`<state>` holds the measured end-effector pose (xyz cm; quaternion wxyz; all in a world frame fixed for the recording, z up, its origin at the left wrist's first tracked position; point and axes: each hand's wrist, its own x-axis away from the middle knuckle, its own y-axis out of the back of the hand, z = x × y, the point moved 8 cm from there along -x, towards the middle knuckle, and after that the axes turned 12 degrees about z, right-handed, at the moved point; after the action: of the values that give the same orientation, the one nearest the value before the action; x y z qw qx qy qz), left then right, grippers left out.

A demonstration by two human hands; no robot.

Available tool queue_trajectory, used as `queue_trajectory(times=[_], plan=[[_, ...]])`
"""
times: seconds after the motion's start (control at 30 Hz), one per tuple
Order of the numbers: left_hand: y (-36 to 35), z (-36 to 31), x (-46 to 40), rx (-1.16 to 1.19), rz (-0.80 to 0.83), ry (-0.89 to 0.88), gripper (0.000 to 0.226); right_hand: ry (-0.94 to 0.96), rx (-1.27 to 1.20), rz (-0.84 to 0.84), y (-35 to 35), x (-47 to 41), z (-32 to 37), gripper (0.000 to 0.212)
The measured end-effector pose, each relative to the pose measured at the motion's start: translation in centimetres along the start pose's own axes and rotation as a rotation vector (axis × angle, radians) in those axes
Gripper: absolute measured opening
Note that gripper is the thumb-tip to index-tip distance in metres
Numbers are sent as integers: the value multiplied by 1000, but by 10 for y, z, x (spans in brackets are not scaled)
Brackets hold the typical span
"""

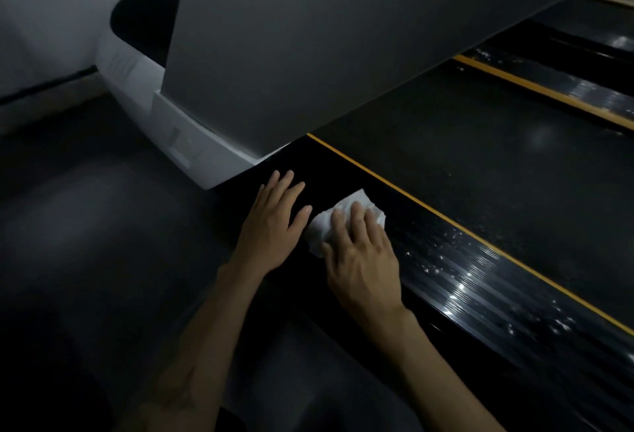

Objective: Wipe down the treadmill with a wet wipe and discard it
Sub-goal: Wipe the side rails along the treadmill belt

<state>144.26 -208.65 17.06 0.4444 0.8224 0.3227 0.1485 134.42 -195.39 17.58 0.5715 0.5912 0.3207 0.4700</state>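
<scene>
Bare forearms reach in from the bottom edge, dim light. Right hand [362, 260] lies flat, fingers straight and slightly spread, pressing a crumpled white wet wipe [338, 222] onto the glossy black ribbed side rail [480, 291] of the treadmill. Left hand [274, 222] just beside it, palm down, fingers straight and holding nothing, resting on the same rail near its front end. White specks scattered on the rail to the right of the wipe. Yellow stripe [446, 219] edges the rail; beyond it the dark running belt [480, 157]. Grey upright panel [308, 54] rises above, white motor housing [192, 143] at its foot.
</scene>
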Motion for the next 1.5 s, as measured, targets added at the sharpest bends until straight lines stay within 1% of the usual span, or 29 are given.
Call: queue_trajectory(times=[0.07, 0.13, 0.23, 0.3, 0.4, 0.47, 0.53, 0.63, 0.7, 0.77, 0.83, 0.93, 1.0, 1.07, 1.13, 1.2, 1.23, 1.33, 1.37, 1.43, 1.5], plan=[[0, -2, 0, 11, 1, 0, 52, 69, -30, -20, 9, -12, -2, 74], [1, -2, 1, 17, 10, 5, 52, 104, -32, 26, 15, -27, -7, 82], [1, -1, 1, 21, 27, 9, 53, 80, -27, 59, 19, -29, -8, 87], [1, -1, 1, 20, 23, 5, 53, 36, -23, 56, 22, -20, -6, 78], [0, 0, 0, 19, 10, -9, 52, 38, 70, -62, 35, -18, -7, 58], [0, 1, 0, 20, 9, -12, 52, 74, 113, -95, 40, -21, -7, 61], [0, 2, 0, 20, 10, -9, 52, 165, 129, -84, 36, -26, -5, 66], [0, 3, 0, 13, 9, -10, 52, 268, 71, 35, 27, -32, -8, 68], [0, 2, 0, 11, 3, -10, 52, 251, 29, 62, 29, -35, -14, 68], [0, 2, 0, 17, 2, -14, 52, 193, -22, 31, 32, -30, -15, 66], [0, 1, 0, 14, -3, -15, 52, 154, -62, -10, 30, -19, -7, 70], [-1, 0, 0, 2, -4, -6, 52, 232, -82, -12, 22, -21, 5, 76], [0, 0, 1, -2, 0, -4, 52, 252, -67, 25, 23, -37, -3, 76], [0, 1, 2, 1, -2, -2, 52, 249, 21, 52, 23, -50, -11, 81], [0, 0, 2, -3, -15, -4, 52, 213, 62, 46, 21, -48, -11, 82], [-1, 0, 1, 3, -5, 4, 52, 138, 11, 17, 17, -35, -8, 79], [-1, 0, 1, 7, 0, 8, 53, 136, -29, 11, 14, -28, -5, 76], [-1, -1, 1, 2, 1, 12, 52, 216, -99, 30, 18, -33, -1, 75], [-1, -2, 2, -6, 5, 14, 52, 226, -104, 42, 21, -42, -5, 77], [0, -2, 2, -14, 8, 20, 53, 185, -93, 60, 22, -58, -18, 79], [-1, -1, 2, -9, 6, 18, 52, 123, -48, 31, 23, -58, -19, 83]])
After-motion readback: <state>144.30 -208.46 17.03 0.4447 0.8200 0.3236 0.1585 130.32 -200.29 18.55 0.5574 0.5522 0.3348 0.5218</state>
